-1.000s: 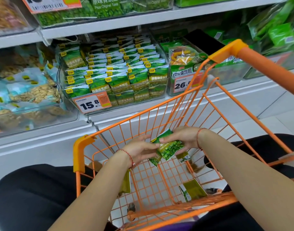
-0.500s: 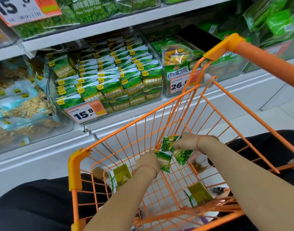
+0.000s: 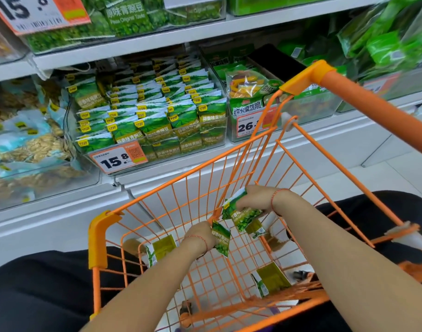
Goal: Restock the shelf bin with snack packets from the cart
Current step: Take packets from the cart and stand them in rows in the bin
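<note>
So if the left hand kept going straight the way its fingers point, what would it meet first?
Likely the packets held in the right hand: the left hand, gripping its own green packet, points up toward them. Beyond lies the cart's front mesh. Depth is uncertain.

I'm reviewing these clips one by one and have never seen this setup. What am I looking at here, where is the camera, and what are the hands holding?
No machine here: a person wears a camera on the head, looking down at their own arms. Both hands reach into an orange wire cart. The left hand grips one green snack packet; the right hand holds a small bunch of green packets. More packets lie loose in the cart, such as one near the left wall. Behind stands the clear shelf bin, already packed with matching packets, above a 15.8 price tag.
</note>
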`<move>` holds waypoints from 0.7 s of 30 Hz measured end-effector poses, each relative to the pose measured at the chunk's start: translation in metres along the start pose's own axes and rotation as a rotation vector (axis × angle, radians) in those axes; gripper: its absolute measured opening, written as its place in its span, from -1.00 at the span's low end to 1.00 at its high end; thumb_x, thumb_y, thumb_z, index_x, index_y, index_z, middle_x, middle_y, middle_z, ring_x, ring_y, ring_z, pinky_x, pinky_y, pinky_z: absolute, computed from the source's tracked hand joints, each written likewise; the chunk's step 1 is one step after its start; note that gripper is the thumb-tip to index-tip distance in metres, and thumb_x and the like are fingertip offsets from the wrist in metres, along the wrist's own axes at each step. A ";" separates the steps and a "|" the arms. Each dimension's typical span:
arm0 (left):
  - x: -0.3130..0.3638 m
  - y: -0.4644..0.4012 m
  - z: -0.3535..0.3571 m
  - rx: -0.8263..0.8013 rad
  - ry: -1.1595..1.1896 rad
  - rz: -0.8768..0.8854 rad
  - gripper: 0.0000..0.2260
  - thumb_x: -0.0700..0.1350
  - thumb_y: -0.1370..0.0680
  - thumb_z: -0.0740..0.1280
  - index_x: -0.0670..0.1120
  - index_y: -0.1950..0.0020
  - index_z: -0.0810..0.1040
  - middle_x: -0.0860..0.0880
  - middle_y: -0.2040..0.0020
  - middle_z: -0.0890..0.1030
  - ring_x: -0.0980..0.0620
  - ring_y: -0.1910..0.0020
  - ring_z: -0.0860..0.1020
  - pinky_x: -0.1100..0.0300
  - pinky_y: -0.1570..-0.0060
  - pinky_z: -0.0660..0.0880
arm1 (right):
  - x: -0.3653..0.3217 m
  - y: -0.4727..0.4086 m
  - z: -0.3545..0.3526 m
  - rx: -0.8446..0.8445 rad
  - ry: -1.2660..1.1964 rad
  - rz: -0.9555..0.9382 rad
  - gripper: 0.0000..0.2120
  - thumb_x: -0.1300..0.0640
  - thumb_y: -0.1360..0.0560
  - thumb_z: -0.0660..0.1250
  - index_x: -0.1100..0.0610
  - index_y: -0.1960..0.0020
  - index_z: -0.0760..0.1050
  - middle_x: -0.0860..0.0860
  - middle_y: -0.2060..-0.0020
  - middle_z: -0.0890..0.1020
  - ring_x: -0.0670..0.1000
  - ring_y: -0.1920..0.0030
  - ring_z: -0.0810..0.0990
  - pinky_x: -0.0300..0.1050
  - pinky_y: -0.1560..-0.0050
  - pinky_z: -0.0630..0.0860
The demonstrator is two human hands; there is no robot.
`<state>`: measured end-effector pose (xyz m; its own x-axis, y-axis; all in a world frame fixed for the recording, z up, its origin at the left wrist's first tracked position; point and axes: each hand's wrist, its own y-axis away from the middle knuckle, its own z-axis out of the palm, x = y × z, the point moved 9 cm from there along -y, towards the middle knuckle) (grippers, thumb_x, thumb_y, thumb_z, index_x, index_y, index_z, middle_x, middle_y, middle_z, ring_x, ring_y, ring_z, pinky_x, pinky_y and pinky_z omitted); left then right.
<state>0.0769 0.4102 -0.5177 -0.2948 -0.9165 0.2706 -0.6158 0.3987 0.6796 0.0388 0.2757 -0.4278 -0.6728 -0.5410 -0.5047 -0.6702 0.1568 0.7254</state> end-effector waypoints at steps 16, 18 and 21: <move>0.009 0.133 -0.172 0.142 0.881 0.473 -0.79 -0.24 -0.54 0.33 -0.09 0.21 0.34 0.15 0.55 0.35 0.25 0.44 0.48 0.14 0.01 0.54 | -0.077 0.062 -0.040 0.075 -0.715 -0.388 -0.22 0.18 -0.49 0.35 0.21 -0.54 -0.05 -0.02 -0.53 0.02 -0.05 -0.33 0.36 -0.10 0.18 0.65; 0.012 0.134 -0.178 0.232 0.917 0.471 -0.81 -0.21 -0.54 0.34 -0.07 0.20 0.35 0.15 0.53 0.45 0.27 0.44 0.52 0.21 0.09 0.53 | -0.085 0.067 -0.044 0.071 -0.802 -0.423 -0.28 0.17 -0.51 0.32 0.24 -0.53 0.00 -0.01 -0.50 0.10 -0.14 -0.15 0.43 -0.05 0.16 0.65; 0.008 0.133 -0.185 0.342 1.010 0.473 -0.85 -0.17 -0.51 0.38 -0.06 0.09 0.40 0.15 0.45 0.52 0.26 0.39 0.54 0.26 0.18 0.54 | -0.097 0.066 -0.042 0.037 -0.891 -0.429 -0.24 -0.04 -0.44 0.37 0.19 -0.51 0.15 0.05 -0.50 0.19 0.02 -0.36 0.37 0.01 0.15 0.65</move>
<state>0.1273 0.4500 -0.2991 0.0736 -0.2223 0.9722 -0.8104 0.5549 0.1882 0.0731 0.3039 -0.3115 -0.3503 0.2588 -0.9002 -0.9115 0.1271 0.3912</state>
